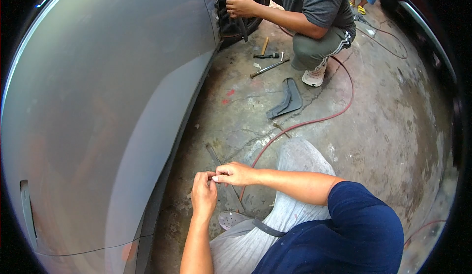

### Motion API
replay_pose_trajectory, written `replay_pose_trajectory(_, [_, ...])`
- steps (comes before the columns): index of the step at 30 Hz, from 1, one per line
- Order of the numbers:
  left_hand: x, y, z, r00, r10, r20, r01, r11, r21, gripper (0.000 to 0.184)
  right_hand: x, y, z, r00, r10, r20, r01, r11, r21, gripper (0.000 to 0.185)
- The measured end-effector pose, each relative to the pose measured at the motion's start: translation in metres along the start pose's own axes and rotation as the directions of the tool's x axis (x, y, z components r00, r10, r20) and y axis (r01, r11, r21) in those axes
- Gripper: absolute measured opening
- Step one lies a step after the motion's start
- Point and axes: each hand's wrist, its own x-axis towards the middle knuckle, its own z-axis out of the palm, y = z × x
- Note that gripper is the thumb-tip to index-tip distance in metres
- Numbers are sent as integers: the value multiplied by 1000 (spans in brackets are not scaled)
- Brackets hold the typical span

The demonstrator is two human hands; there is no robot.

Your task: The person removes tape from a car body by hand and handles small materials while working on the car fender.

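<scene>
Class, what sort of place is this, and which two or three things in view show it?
Probably a car repair workshop: a grey car fills one side, another person crouches by its wheel, and a wooden-handled hammer lies on the stained floor.

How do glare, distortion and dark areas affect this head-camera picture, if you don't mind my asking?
Head view: wide-angle distortion bows the grey car door, and the corners fall to black; head view: a pale sheen and soft reflections cross that door; head view: the left hand and right hand look fairly sharp, but anything between their fingertips is too small to identify.
</scene>
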Motion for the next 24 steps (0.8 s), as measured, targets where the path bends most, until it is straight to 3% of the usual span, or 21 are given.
replay_pose_trajectory(9, [1, 3, 0, 992, 128, 2, -128, 992, -12, 43, 4, 7, 4, 997, 27, -73, -12, 981, 195, 30])
replay_pose_trajectory(15, [0, -2, 2, 998, 41, 45, -39, 998, -57, 48, 2, 5, 1, 991, 78, -105, -63, 988, 139, 35])
replay_pose_trajectory(18, [-1, 8, -1, 992, -53, 112, 59, 997, -53, 48, 2, 7, -2, 986, 33, -163, -39, 999, -36, 37])
replay_pose_trajectory(24, [-3, 6, 4, 988, 94, 121, -97, 995, 13, 46, 2, 13, -1, 979, -15, -203, -30, 976, -216, 30])
